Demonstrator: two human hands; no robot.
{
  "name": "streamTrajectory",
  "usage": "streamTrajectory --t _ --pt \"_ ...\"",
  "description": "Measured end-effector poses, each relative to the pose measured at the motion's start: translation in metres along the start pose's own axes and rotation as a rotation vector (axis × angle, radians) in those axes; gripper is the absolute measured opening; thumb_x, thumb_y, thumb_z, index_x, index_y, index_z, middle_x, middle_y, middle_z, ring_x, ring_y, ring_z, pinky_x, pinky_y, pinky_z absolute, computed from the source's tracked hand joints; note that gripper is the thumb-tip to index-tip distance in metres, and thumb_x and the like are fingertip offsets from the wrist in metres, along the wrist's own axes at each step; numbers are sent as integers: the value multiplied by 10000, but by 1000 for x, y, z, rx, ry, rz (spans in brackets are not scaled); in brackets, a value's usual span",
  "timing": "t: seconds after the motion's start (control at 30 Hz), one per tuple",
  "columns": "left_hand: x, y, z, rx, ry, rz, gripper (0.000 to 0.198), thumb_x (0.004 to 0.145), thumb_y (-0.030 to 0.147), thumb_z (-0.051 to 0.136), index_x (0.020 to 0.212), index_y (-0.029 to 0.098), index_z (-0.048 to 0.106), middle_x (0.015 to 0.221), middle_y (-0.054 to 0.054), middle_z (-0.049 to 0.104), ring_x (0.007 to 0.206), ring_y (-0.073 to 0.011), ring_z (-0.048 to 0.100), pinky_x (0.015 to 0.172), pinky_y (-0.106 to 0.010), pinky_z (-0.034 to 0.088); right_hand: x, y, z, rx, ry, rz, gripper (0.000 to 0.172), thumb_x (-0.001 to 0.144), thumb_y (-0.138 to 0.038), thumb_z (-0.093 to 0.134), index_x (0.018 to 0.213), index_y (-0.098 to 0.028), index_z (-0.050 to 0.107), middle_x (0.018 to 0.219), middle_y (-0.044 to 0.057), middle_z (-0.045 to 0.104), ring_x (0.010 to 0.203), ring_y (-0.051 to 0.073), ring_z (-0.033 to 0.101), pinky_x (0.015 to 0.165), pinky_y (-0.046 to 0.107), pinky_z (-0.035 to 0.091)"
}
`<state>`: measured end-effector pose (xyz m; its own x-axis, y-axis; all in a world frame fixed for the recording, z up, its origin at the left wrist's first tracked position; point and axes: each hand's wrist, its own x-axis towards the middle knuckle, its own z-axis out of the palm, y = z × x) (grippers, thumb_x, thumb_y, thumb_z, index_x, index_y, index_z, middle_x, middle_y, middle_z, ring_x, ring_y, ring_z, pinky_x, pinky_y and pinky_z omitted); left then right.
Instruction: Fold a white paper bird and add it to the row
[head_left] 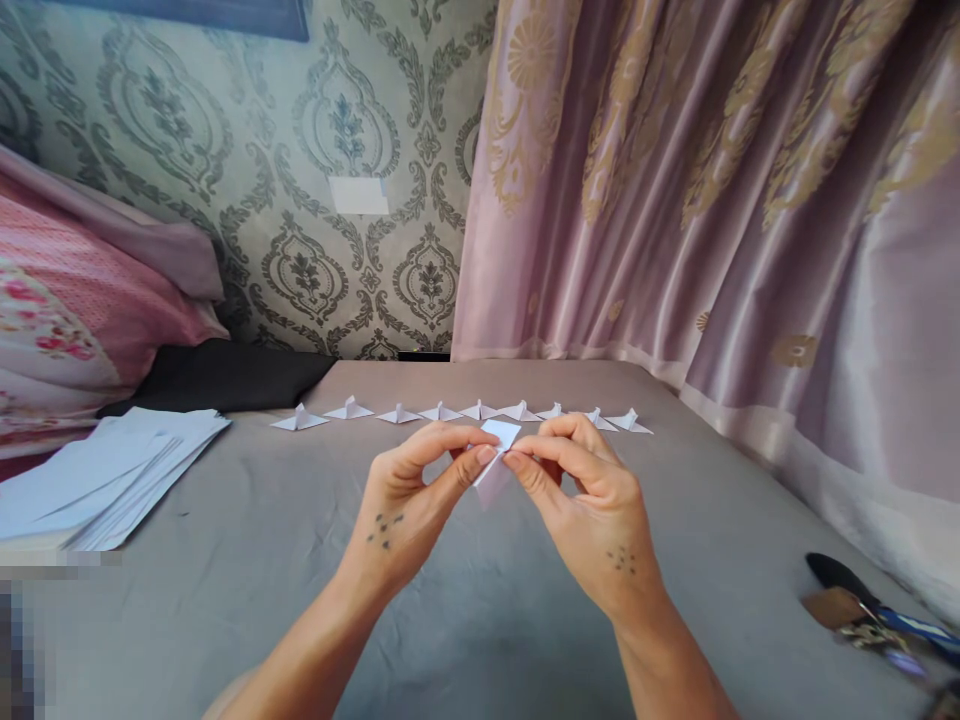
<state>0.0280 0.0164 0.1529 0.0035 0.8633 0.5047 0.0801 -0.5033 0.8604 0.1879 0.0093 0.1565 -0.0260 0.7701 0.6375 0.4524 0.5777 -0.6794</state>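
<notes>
Between my hands, above the grey sheet, is a small piece of folded white paper (501, 433), with a flat square part on top and a pointed part hanging below. My left hand (420, 485) pinches its left edge between thumb and forefinger. From the other side my right hand (585, 485) pinches it with thumb and fingertips near the middle fold. The fingertips cover part of the creases. Behind the hands stands a row of several small folded paper figures (400, 414), each with spread flat sides and a raised middle.
At the left lies a stack of white paper sheets (90, 475), with a black cloth (225, 375) behind it. Pink bedding (97, 320) is heaped at the far left. Keys and a brown tag (832, 606) lie at the right edge, below the long curtain (637, 200).
</notes>
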Motion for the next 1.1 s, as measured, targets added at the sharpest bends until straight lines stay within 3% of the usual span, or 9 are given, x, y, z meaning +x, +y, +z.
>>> streamTrajectory --t 0.13,0.27,0.47,0.6,0.8,1.0,1.1 --pt "-1 2 2 8 32 -9 45 835 221 699 838 217 743 847 -19 735 805 -166 652 786 -298 527 0 0 2 36 -9 -42 73 888 -219 640 836 -247 683 834 -3 614 664 115 534 623 269 491" --pt "-2 0 1 60 -8 16 65 857 225 674 836 213 735 818 -28 704 762 -160 615 737 -300 514 0 1 4 46 -41 -35 73 890 -218 640 822 -241 657 838 -3 619 668 120 531 632 281 478" --pt "-3 -6 -2 353 74 254 76 856 231 674 857 276 735 848 -27 611 858 -185 560 801 -353 447 0 -4 -3 15 -120 -15 109 897 -188 598 802 -238 618 841 -4 587 681 119 505 661 281 468" --pt "-2 -2 -6 461 -35 325 70 877 224 638 840 257 688 829 -14 676 816 -187 584 842 -385 399 0 -5 -8 21 -160 11 109 884 -199 599 786 -243 620 825 0 590 686 130 515 637 279 469" --pt "3 2 -11 302 -145 241 67 876 227 619 825 231 663 819 -39 704 823 -207 616 842 -388 434 0 -3 -8 71 -192 35 109 876 -208 606 775 -238 630 779 -1 607 667 131 527 597 266 473" --pt "4 -2 -19 376 -252 242 98 891 241 596 800 229 631 816 -16 682 810 -185 594 906 -394 387 0 -3 -9 107 -298 37 122 858 -185 614 746 -233 624 764 -2 594 671 131 534 573 255 471" --pt "5 -4 -22 363 -257 254 84 892 235 602 817 232 640 820 -12 679 813 -183 600 919 -396 376 1 -4 -10 111 -292 51 128 850 -167 621 740 -231 630 771 -2 597 668 128 528 561 252 461"
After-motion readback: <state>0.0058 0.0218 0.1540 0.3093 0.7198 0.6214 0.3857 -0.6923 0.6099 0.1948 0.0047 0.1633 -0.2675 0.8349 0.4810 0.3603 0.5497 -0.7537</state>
